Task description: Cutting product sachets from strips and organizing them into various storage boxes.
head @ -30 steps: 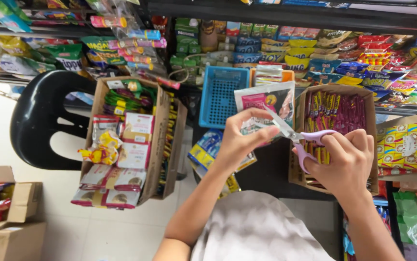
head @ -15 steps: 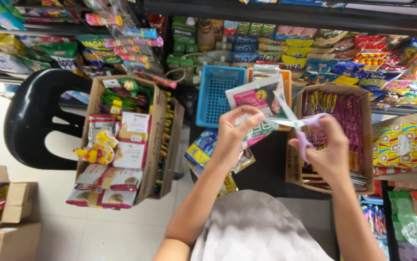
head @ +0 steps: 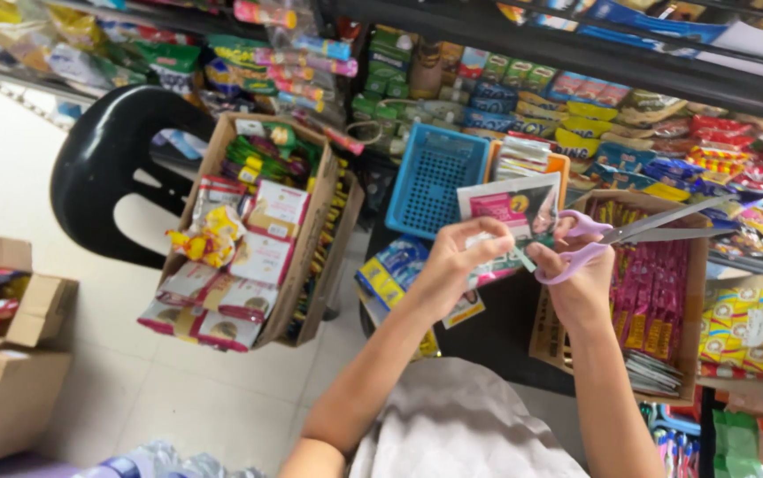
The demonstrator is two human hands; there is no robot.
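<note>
Both forearms rise bare from the lower edge of the view and converge near a blue basket (head: pixel 435 180). The left hand (head: pixel 454 264) sits just below the basket, wrist bent, fingers curled inward in a pinch with the thumb on top. The right hand (head: pixel 576 270) is to the basket's right, beside the left, fingers closed through handle loops, knuckles up.

- Bright, even light, no hard shadows; source can't be told.
- Pale tiled floor (head: pixel 178 398) runs near blown-out at left edge.
- Glare spots on glossy snack packets (head: pixel 665 133) along shelves.
- Slight motion blur on scissors (head: pixel 629 235) blades and both hands.
- Wide-angle bend: shelf lines tilt, corners stretch.
- Bottom edge, grey shirt (head: pixel 461 425) soft, out of focus.
</note>
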